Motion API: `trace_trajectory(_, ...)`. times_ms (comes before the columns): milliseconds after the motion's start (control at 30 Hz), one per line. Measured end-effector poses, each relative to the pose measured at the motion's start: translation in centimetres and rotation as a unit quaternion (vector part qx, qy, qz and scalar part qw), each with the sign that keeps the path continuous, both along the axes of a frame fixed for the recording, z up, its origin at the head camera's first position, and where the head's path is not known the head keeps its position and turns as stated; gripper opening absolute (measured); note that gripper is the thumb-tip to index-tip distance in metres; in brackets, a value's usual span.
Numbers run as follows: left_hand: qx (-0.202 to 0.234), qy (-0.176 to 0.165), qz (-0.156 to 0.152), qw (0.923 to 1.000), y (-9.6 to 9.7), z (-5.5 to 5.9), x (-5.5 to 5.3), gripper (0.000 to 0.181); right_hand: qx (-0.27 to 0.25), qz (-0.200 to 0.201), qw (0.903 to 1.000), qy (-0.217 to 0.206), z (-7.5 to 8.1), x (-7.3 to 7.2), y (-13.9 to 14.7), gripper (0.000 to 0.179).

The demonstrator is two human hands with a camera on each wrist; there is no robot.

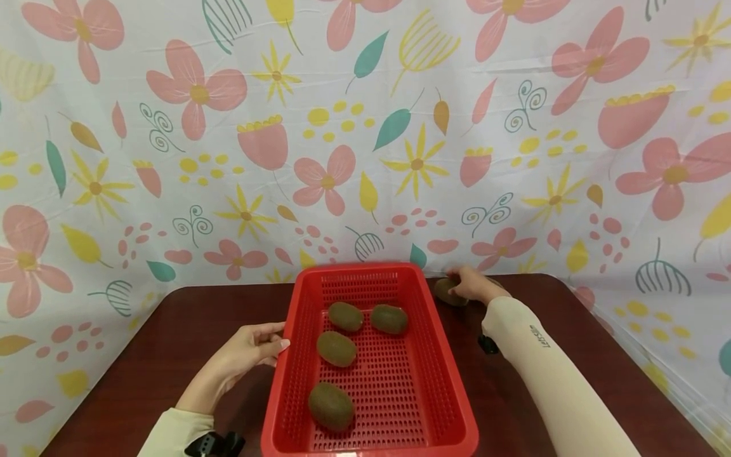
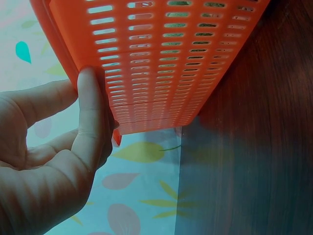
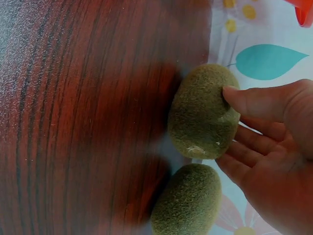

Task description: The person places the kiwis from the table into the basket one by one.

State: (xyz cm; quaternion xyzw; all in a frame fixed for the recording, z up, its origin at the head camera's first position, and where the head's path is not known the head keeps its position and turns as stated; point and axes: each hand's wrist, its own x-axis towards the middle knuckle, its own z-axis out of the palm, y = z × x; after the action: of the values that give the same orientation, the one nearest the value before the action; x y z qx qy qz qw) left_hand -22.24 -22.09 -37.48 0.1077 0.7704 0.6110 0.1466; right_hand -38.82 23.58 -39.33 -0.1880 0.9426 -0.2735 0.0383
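A red plastic basket (image 1: 451, 381) with slotted walls stands on the table. My left hand (image 1: 251, 349) holds its left rim, and in the left wrist view the thumb (image 2: 90, 107) lies against the outer wall just below the lip. To the right of the basket's far end, my right hand (image 1: 473, 285) grips a brown fuzzy kiwi (image 3: 203, 117) between thumb and fingers. A second kiwi (image 3: 188, 203) lies close beside that one in the right wrist view; from the head it is mostly hidden behind the hand.
Several kiwis lie inside the basket, among them one near the front (image 1: 331, 406) and one at the back right (image 1: 389, 319). The dark wood table (image 1: 188, 330) ends at a flower-patterned cloth (image 1: 342, 158) hanging behind it.
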Motion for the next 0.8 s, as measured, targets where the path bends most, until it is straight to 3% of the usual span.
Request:
trace_trajectory(333, -0.001, -0.001, -0.003, 1.0000, -0.01, -0.05, 0.04, 0.061, 0.022, -0.010, 0.9993, -0.028, -0.14, -0.17, 0.16, 0.052)
trace_trajectory(800, 0.005, -0.001, -0.002, 1.0000, -0.04, 0.02, 0.06, 0.062, 0.012, -0.001, 0.9995, -0.028, 0.29, 0.29, 0.14, 0.052)
